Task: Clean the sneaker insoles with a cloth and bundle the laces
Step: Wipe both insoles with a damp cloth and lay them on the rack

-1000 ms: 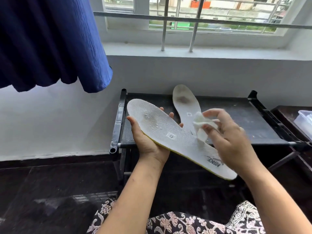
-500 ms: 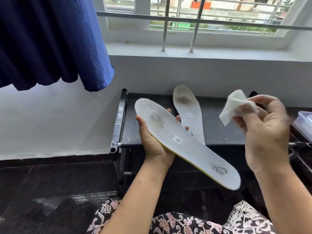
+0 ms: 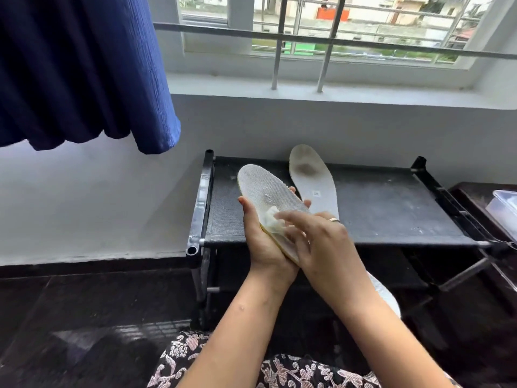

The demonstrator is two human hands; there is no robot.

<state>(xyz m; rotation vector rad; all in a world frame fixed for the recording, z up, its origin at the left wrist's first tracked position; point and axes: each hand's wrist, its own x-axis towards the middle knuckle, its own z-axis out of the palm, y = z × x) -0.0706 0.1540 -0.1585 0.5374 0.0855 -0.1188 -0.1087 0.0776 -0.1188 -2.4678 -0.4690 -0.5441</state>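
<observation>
My left hand (image 3: 261, 242) grips a white insole (image 3: 263, 189) from beneath, toe end pointing up and left, heel end hidden behind my right forearm. My right hand (image 3: 316, 242) presses a small white cloth (image 3: 272, 219) onto the middle of that insole; the fingers are blurred. A second white insole (image 3: 313, 180) with a dark smudge near its toe lies flat on the black rack (image 3: 391, 211) behind my hands. No laces are in view.
The rack stands against a white wall under a barred window (image 3: 324, 46). A blue curtain (image 3: 78, 65) hangs at upper left. A clear plastic box (image 3: 503, 208) sits on a dark surface at the right edge. Dark floor below.
My right hand came back down from the upper right and now presses the cloth on the insole's middle. The insole has tilted more upright in my left hand.
</observation>
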